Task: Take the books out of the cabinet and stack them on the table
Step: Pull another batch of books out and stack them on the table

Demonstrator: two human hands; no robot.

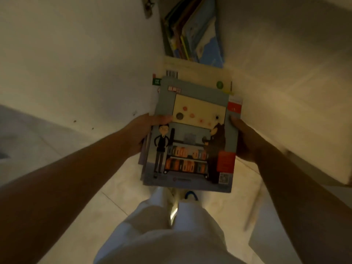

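I hold a stack of books (192,130) flat in front of me, above my legs and the floor. The top book has a grey-blue cover with a man, a bear and a shelf cart. My left hand (141,132) grips the stack's left edge, thumb on the cover. On the stack's right edge sits my right hand (245,140). Wider cream and white books stick out beneath at the far end. More books (192,29) lean inside the open cabinet (95,54) ahead, low in a narrow compartment. No table is in view.
White cabinet panels (285,73) flank the opening on both sides; a hinge (148,6) shows at the top left. Pale floor tiles (118,187) lie below, with my light trousers (162,235) and a shoe (190,195) under the stack.
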